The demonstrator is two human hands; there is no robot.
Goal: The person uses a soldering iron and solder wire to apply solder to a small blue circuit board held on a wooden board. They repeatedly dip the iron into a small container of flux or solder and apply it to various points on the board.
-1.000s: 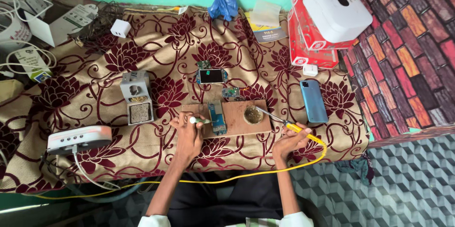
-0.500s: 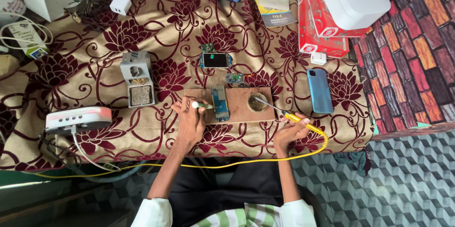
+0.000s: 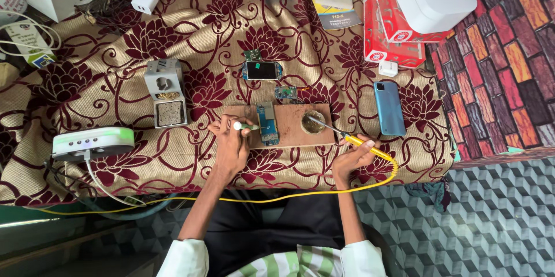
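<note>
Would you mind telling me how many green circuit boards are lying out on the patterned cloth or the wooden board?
3: a long green circuit board on the wooden board, a small one just beyond it, another by the dark screen module. Others may be hidden.

Floral-clothed table point(image 3: 173, 28), wooden board point(image 3: 289, 132), blue phone point(image 3: 388, 108)

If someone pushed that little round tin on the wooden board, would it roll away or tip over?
Probably neither. The round tin looks low and wide and sits flat on the wooden board, so it would likely slide instead of rolling. It seems small and light, so a nudge from the yellow soldering iron in the right hand might shift it. Its rim looks messy, so maybe a bit sticky.
</note>
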